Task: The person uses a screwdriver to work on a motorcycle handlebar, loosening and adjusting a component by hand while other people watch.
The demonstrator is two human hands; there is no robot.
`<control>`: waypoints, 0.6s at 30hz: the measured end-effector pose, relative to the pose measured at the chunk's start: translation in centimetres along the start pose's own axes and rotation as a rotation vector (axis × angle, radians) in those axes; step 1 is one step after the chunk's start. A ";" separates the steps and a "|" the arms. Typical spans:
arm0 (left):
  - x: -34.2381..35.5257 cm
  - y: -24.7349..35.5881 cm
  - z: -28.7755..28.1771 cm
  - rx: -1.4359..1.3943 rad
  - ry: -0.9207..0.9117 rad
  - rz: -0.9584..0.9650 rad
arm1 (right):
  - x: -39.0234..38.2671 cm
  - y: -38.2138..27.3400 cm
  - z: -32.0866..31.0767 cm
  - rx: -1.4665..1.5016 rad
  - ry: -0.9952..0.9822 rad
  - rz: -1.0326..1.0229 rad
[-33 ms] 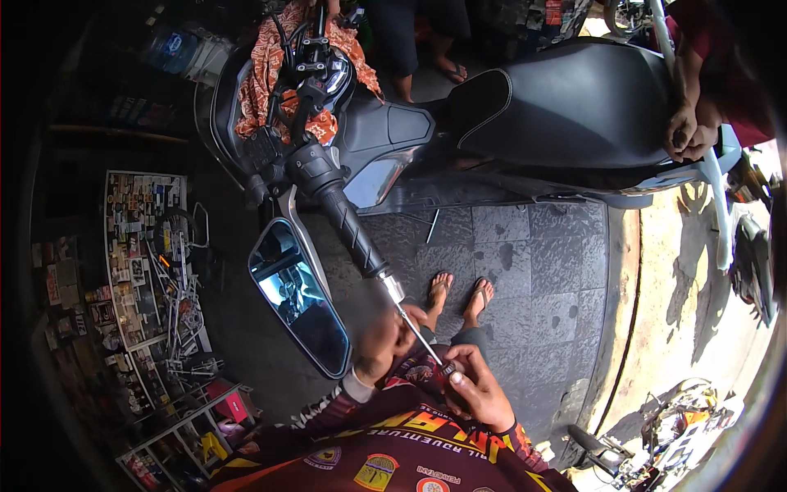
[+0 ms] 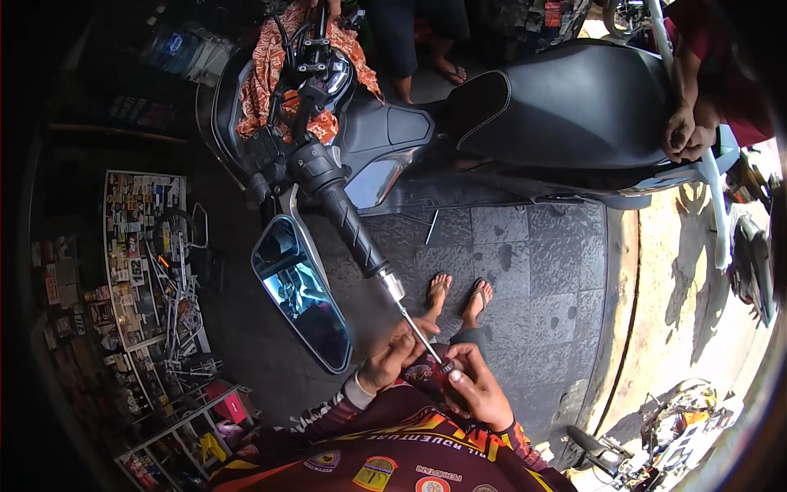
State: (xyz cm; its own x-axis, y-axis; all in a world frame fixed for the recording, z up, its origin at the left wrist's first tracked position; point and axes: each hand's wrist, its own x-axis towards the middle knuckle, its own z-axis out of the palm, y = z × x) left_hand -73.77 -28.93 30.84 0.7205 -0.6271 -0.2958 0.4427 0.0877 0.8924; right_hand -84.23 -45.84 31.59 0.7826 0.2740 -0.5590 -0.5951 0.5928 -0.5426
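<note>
Grey floor tiles (image 2: 549, 271): stone-textured, spread beneath the scooter (image 2: 393, 127) and running to a sunlit strip (image 2: 656, 271) on the right.
Scooter: black, standing crosswise ahead of the person, front to the left.
Shelves (image 2: 135, 246): at the far left, crowded with small packages (image 2: 156, 193).
Seat (image 2: 566, 107): black, pale stitching; a co-worker's hands (image 2: 689, 139) are together just beside its rear end.
Patterned cloth (image 2: 266, 70): orange-red, draped over the scooter's front.
Mirror (image 2: 303, 295): dark frame, bluish glass, just left of the handlebar grip (image 2: 351, 225).
Handlebar grip: black, ribbed, angled toward the person.
Right hand (image 2: 479, 385): thumb and fingers pinching the dark handle of a screwdriver (image 2: 420, 334).
Left hand (image 2: 389, 357): fingers partly bent, beside and under the metal shaft; whether they close on it, I cannot tell.
Screwdriver: slanting up from the right hand, its shaft reaching the bar end (image 2: 392, 287).
Bar end: silver, at the handlebar grip's outer end.
</note>
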 end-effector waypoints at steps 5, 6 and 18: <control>-1.3 -2.1 1.2 -0.075 0.071 -0.034 | 0.6 0.8 1.3 -0.398 0.224 -0.354; -1.1 -2.2 1.3 -0.079 0.082 -0.029 | -0.1 0.9 1.4 -0.481 0.307 -0.354; 2.6 -0.9 -2.9 -0.169 0.546 0.115 | -2.5 1.6 3.6 -1.240 0.426 -0.482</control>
State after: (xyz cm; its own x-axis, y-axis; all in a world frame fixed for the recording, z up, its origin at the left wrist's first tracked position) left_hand -70.74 -28.39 28.28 0.9197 -0.1201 -0.3737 0.3925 0.2822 0.8754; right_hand -86.47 -42.84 34.35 0.9722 -0.1441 -0.1848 -0.2339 -0.5479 -0.8032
